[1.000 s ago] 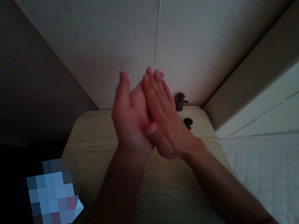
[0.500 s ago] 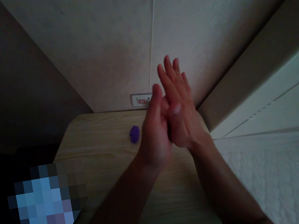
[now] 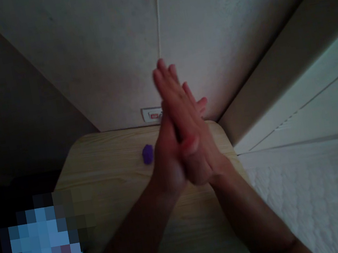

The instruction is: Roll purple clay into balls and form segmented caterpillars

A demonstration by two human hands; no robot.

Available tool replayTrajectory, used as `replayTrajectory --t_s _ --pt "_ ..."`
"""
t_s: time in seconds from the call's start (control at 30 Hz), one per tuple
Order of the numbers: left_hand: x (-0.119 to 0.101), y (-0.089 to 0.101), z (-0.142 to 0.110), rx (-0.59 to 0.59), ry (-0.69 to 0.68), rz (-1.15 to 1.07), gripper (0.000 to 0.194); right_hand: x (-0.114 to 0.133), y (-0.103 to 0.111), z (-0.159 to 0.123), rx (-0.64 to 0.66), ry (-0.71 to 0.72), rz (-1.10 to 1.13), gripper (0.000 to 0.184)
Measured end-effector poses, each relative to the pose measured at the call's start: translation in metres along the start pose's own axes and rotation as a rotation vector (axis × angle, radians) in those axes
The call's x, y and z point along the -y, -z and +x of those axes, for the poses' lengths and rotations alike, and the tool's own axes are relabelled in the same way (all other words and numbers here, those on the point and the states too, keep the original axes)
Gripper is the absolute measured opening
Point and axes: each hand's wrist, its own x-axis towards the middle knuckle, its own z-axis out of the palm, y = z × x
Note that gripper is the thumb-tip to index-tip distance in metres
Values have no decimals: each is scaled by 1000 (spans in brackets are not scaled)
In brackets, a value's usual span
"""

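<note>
Fingers of the right hand (image 3: 187, 119) have slid left in the frame since half a second ago, and now they lean a bit to the left. Some fingertips, likely the left hand's (image 3: 166, 161), poke out past its right side. Both hands are pressed together, palm to palm, in the middle of the frame. What may be between the palms is hidden, so one cannot tell if they hold anything. A purple lump (image 3: 147, 154) sits on the wooden worktop (image 3: 109, 154), just left of the left hand. Behind it, low on the wall (image 3: 106, 59), is a socket plate (image 3: 153, 114), partly covered by the hands. White quilted bedding (image 3: 324, 200) fills the lower right.
</note>
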Motion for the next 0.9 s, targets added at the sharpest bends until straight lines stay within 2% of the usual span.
replayTrajectory --t_s 0.07,0.17,0.2,0.27,0.33,0.4,0.57,0.77,0.9 --pt "-3 -9 -2 59 120 -166 31 -18 -3 -1 -88 -29 -4 66" --pt "-25 -3 5 67 236 -271 67 -27 -17 -2 -18 -25 -24 70" --pt "-33 3 9 34 235 -254 77 -24 -22 -2 30 -15 -21 73" --pt "-48 14 16 -104 231 -230 88 -13 -29 -3 134 17 0 79" --pt "-57 22 21 -282 225 -231 88 -2 -31 -3 207 54 33 78" --pt "-60 26 25 -384 208 -265 84 7 -29 -3 242 84 71 71" --pt "-56 34 27 -381 140 -315 82 10 -18 -6 269 118 145 64" --pt "-52 46 33 -379 134 -322 77 6 -16 -8 265 129 62 51" --pt "-46 47 35 -400 130 -339 72 -2 -12 -9 221 50 58 39"
